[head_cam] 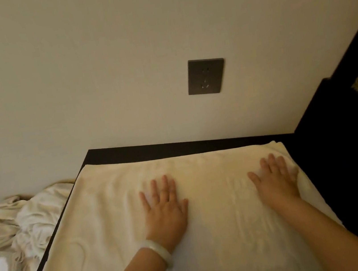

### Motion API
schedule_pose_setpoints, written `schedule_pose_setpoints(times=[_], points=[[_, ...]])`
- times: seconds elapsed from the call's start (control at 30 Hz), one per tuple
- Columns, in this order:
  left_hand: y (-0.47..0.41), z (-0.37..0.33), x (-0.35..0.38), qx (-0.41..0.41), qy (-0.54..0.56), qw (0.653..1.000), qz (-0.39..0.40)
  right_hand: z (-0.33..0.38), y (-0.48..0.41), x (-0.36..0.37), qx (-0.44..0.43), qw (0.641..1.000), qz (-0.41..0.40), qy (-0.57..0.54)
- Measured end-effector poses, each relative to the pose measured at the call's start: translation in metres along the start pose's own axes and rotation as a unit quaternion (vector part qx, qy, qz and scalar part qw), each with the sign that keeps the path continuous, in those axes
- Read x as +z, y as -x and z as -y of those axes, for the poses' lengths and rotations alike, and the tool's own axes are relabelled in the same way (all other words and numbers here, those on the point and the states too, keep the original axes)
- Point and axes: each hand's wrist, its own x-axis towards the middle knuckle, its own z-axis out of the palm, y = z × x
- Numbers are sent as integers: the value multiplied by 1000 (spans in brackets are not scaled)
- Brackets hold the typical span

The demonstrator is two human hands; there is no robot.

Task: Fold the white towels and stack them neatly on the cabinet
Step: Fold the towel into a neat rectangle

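A white towel [122,226] lies spread across the dark cabinet [174,144], filling the lower centre of the frame. We press our left hand [165,210] and right hand [275,179] flat on it, fingers straight, gripping nothing. Crumpled towels [27,220] lie lower left; a socket [205,76] sits on the wall above.

Pictured bare-armed; round the wrist of the left hand [164,210], a thick, smooth bangle [156,255], milky white, faintly translucent, plain-surfaced.
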Motion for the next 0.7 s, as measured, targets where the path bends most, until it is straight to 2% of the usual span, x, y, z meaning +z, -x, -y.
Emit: schedule_pose_setpoints(times=[0.07,0.13,0.17,0.23,0.3,0.37,0.43,0.53,0.57,0.63,0.7], points=[[14,-29,12,78,-6,997,-4,36,20,11,-155,988,-9,-18],[25,-35,19,112,-22,993,-3,49,45,27,-285,959,12,10],[25,-28,19,100,-25,995,-6,41,49,30,-278,960,12,10],[25,-4,14,49,-24,998,-14,15,38,27,-154,988,-9,-10],[25,22,3,-15,-24,1000,-7,-7,26,14,-13,1000,3,3],[30,31,-4,-76,-13,997,6,-2,27,4,44,999,19,5],[44,12,-1,-79,0,997,9,26,52,6,-19,1000,-4,-25],[85,-33,12,60,4,998,9,64,125,22,-231,971,-30,-46],[97,-36,13,95,9,995,7,62,144,27,-263,963,-30,-46],[108,-15,10,81,6,997,-5,35,154,30,-220,975,-2,-26],[114,25,7,11,-3,1000,-6,-7,148,31,-137,990,-13,8]])
